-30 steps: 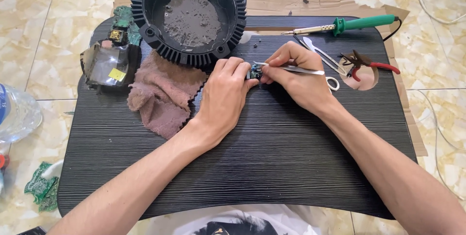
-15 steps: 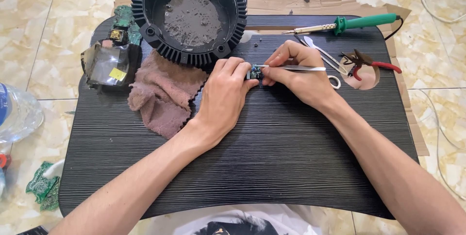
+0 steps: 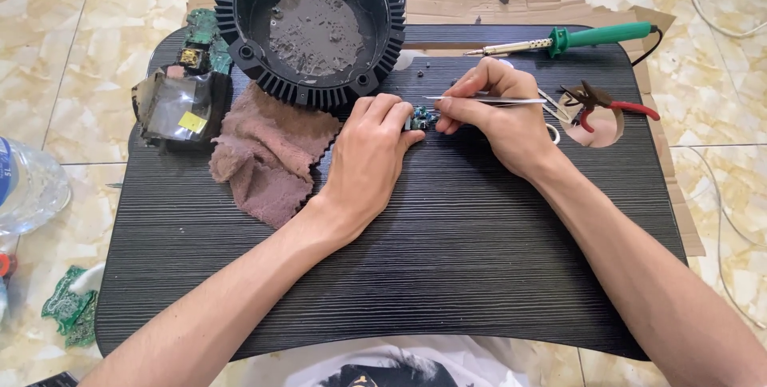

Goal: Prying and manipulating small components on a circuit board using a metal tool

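Note:
My left hand (image 3: 366, 157) rests on a black ridged lap table (image 3: 399, 259) and pins a small green circuit board (image 3: 419, 118) under its fingertips. My right hand (image 3: 497, 114) grips metal tweezers (image 3: 479, 100) whose tips point left at that small board. The two hands nearly touch over the board, which is mostly hidden by fingers.
A round black finned housing (image 3: 311, 23) stands at the table's back. A brown cloth (image 3: 268, 155) and a dark block wrapped in plastic (image 3: 180, 107) lie left. A green-handled soldering iron (image 3: 575, 38) and red-handled cutters (image 3: 607, 102) lie right. A plastic bottle (image 3: 24, 187) is on the floor.
None of note; both hands stay on the small board, with only slight shifts of the fingers and tweezers.

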